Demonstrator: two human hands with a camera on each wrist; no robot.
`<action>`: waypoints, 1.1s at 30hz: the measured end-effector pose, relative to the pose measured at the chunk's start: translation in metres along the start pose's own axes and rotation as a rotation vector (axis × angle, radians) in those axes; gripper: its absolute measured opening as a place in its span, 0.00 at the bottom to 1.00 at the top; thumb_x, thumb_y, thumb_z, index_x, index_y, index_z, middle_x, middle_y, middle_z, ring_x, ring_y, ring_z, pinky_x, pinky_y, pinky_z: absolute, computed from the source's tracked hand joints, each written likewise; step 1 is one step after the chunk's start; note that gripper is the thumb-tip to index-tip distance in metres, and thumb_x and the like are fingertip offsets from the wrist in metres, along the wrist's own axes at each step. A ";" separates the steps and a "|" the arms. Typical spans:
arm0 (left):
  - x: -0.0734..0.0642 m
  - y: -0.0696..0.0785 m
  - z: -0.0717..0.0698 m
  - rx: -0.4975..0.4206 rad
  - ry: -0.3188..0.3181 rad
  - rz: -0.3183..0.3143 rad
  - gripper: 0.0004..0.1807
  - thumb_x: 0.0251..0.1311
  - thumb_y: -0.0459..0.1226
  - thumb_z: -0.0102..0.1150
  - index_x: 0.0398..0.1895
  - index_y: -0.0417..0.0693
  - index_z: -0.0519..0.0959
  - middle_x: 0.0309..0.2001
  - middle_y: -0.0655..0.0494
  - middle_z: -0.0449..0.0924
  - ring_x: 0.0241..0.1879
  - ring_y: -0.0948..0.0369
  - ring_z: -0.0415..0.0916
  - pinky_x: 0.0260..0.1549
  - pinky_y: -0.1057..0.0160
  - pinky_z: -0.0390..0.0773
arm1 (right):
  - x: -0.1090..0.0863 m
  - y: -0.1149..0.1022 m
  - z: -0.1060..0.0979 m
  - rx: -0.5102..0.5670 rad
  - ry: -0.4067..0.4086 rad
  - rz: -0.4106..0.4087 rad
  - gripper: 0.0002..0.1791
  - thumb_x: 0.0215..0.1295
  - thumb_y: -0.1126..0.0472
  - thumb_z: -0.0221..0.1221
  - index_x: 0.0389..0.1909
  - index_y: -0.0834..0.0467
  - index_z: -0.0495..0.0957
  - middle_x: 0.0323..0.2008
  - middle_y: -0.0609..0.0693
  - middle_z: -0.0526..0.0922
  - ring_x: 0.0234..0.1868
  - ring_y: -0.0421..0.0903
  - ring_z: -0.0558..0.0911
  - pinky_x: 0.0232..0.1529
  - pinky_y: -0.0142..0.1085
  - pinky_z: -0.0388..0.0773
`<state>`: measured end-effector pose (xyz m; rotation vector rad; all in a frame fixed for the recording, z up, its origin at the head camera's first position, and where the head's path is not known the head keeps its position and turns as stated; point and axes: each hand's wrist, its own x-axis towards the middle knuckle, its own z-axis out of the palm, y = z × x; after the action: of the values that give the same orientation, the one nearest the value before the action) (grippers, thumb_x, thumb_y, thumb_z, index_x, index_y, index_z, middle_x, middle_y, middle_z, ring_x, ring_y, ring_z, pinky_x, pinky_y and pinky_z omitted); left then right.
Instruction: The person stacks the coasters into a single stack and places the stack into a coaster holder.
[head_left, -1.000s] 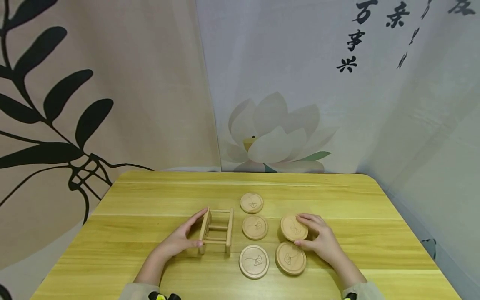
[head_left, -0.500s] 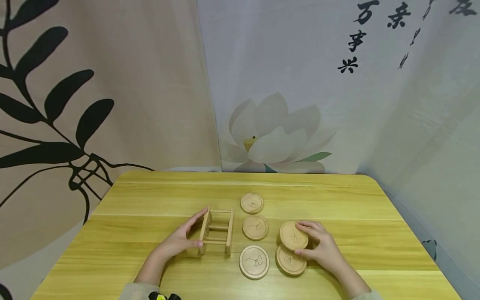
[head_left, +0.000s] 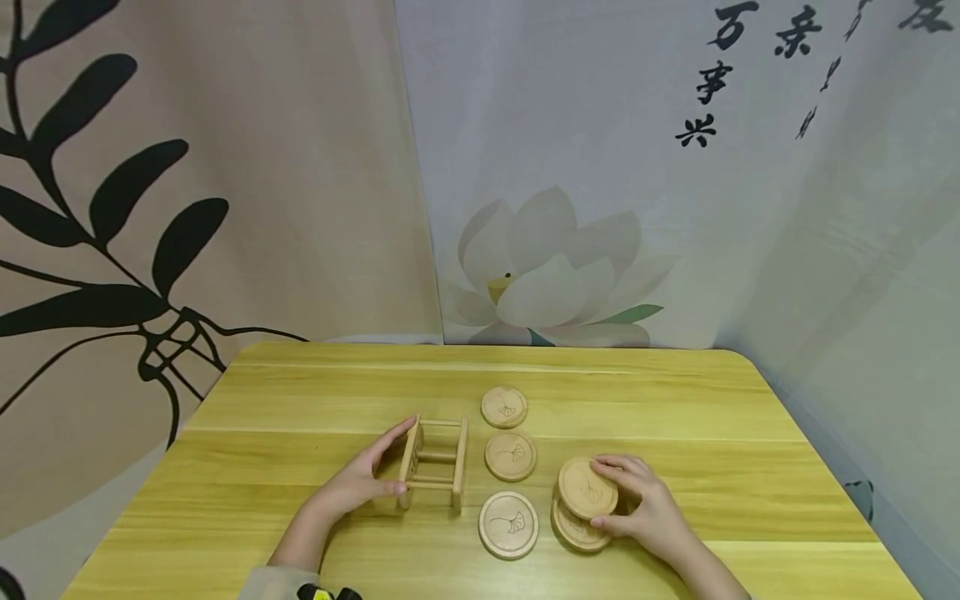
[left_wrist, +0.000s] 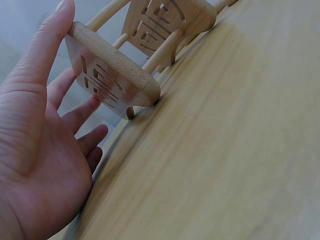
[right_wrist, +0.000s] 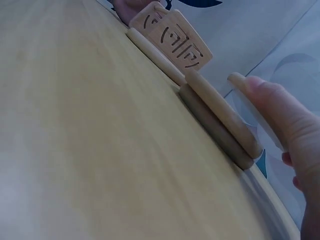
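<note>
A small wooden coaster rack (head_left: 435, 481) with two upright end panels joined by thin rods stands on the table. My left hand (head_left: 352, 486) holds its left panel (left_wrist: 107, 65), thumb at the near edge and index finger at the far one. At the right, my right hand (head_left: 647, 508) pinches a round wooden coaster (head_left: 587, 489) engraved with a ginkgo leaf. It hangs slightly tilted over two stacked coasters (right_wrist: 220, 115), overlapping much of them in the head view. The stack's top coaster (head_left: 573, 533) shows mainly along its near side.
Between rack and stack, a column of wooden coasters runs away from me: a near one (head_left: 508, 524), a middle one (head_left: 510, 455) and a far one (head_left: 504, 406). The wooden table (head_left: 300, 392) ends at a printed cloth backdrop (head_left: 337, 208).
My right hand has brought its coaster nearer to me, from beyond the stack to over it. The left hand and the rack have not moved.
</note>
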<state>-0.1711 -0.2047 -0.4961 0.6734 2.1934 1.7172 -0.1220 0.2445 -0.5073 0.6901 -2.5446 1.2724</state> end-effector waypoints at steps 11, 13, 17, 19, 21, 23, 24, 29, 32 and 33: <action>0.000 -0.001 0.000 -0.005 0.001 0.021 0.49 0.54 0.36 0.68 0.75 0.64 0.51 0.76 0.53 0.42 0.72 0.43 0.33 0.56 0.25 0.35 | -0.010 -0.003 0.003 0.037 -0.019 -0.009 0.40 0.38 0.47 0.75 0.57 0.55 0.78 0.58 0.48 0.75 0.60 0.40 0.67 0.60 0.20 0.55; 0.000 -0.001 0.000 -0.005 0.001 0.019 0.48 0.54 0.36 0.68 0.75 0.64 0.51 0.76 0.53 0.42 0.72 0.43 0.33 0.56 0.25 0.35 | -0.011 -0.004 0.003 0.034 -0.021 -0.007 0.40 0.37 0.46 0.75 0.57 0.55 0.78 0.58 0.47 0.75 0.60 0.40 0.68 0.60 0.20 0.55; 0.000 0.000 0.001 0.002 0.003 0.013 0.49 0.54 0.36 0.68 0.75 0.64 0.52 0.75 0.53 0.42 0.72 0.42 0.33 0.56 0.25 0.36 | -0.013 -0.005 0.004 0.009 -0.028 -0.004 0.41 0.37 0.45 0.75 0.57 0.53 0.78 0.58 0.45 0.75 0.60 0.40 0.68 0.60 0.20 0.54; 0.001 0.000 0.001 0.003 0.005 0.011 0.49 0.54 0.36 0.68 0.75 0.65 0.52 0.75 0.53 0.42 0.72 0.42 0.34 0.56 0.25 0.36 | -0.015 -0.006 0.005 -0.004 -0.032 -0.013 0.41 0.37 0.44 0.74 0.57 0.53 0.78 0.57 0.44 0.75 0.60 0.41 0.68 0.60 0.20 0.54; 0.001 -0.001 0.001 0.003 0.006 0.012 0.49 0.54 0.36 0.68 0.75 0.65 0.52 0.75 0.54 0.43 0.72 0.42 0.34 0.57 0.25 0.36 | -0.016 -0.006 0.005 -0.009 -0.036 -0.024 0.41 0.37 0.45 0.74 0.57 0.53 0.78 0.57 0.43 0.75 0.59 0.41 0.69 0.59 0.20 0.55; 0.001 -0.002 0.000 0.002 0.007 0.014 0.49 0.54 0.36 0.68 0.75 0.65 0.51 0.75 0.53 0.43 0.72 0.43 0.34 0.57 0.26 0.36 | -0.017 -0.006 0.006 -0.003 -0.038 -0.033 0.41 0.37 0.45 0.75 0.57 0.53 0.78 0.57 0.44 0.75 0.59 0.41 0.69 0.60 0.19 0.54; 0.001 -0.002 0.000 0.001 0.006 0.016 0.49 0.54 0.35 0.68 0.75 0.65 0.51 0.75 0.53 0.42 0.72 0.43 0.34 0.57 0.26 0.36 | -0.018 -0.006 0.006 -0.001 -0.039 -0.039 0.41 0.37 0.46 0.75 0.57 0.54 0.78 0.57 0.44 0.75 0.59 0.42 0.69 0.60 0.19 0.54; 0.001 -0.004 0.000 -0.001 0.011 0.011 0.50 0.54 0.35 0.68 0.76 0.63 0.51 0.76 0.52 0.42 0.72 0.42 0.33 0.57 0.26 0.35 | -0.018 -0.006 0.007 0.009 -0.046 -0.053 0.41 0.37 0.47 0.76 0.57 0.54 0.78 0.57 0.47 0.76 0.59 0.42 0.69 0.60 0.20 0.55; 0.001 -0.004 0.000 0.002 0.009 0.007 0.49 0.54 0.36 0.68 0.76 0.64 0.51 0.75 0.53 0.42 0.72 0.42 0.33 0.56 0.25 0.35 | -0.019 -0.007 0.007 0.010 -0.048 -0.059 0.40 0.37 0.48 0.76 0.57 0.54 0.78 0.57 0.49 0.76 0.59 0.42 0.69 0.60 0.20 0.56; 0.001 -0.004 0.000 0.003 0.008 0.009 0.49 0.54 0.36 0.68 0.76 0.64 0.51 0.75 0.54 0.42 0.72 0.42 0.33 0.56 0.25 0.35 | -0.019 -0.007 0.006 0.009 -0.048 -0.058 0.40 0.37 0.48 0.76 0.57 0.54 0.78 0.57 0.49 0.76 0.59 0.42 0.70 0.59 0.20 0.56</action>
<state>-0.1725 -0.2047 -0.4997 0.6792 2.2017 1.7239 -0.1019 0.2416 -0.5133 0.8000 -2.5382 1.2644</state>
